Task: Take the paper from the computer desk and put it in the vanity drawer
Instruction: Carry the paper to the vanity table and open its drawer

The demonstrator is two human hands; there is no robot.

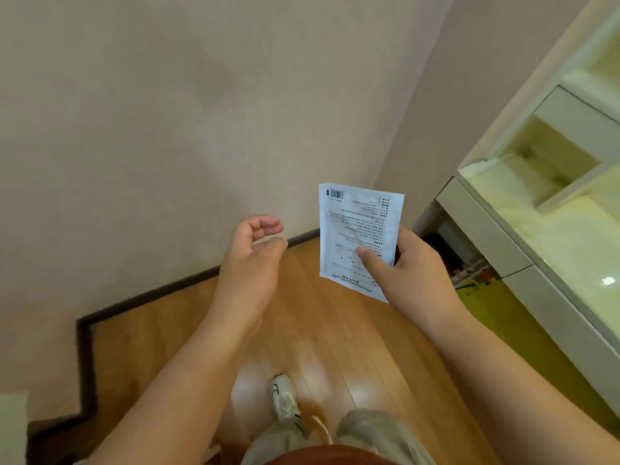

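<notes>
A small white printed paper (355,226) with a barcode at its top is held upright in front of me, above the floor. My right hand (406,266) grips its lower right part, thumb pressed on the front. My left hand (251,250) hovers to the left of the paper, holding nothing, with fingers loosely curled and apart. A cream vanity (553,209) with a glossy top stands at the right; its closed white drawer fronts (483,226) face me.
A beige wall (167,129) fills the view ahead, meeting the wooden floor (335,330) at a dark baseboard that steps at the lower left. A green mat (513,317) and small items lie under the vanity. My white shoe (285,396) is below.
</notes>
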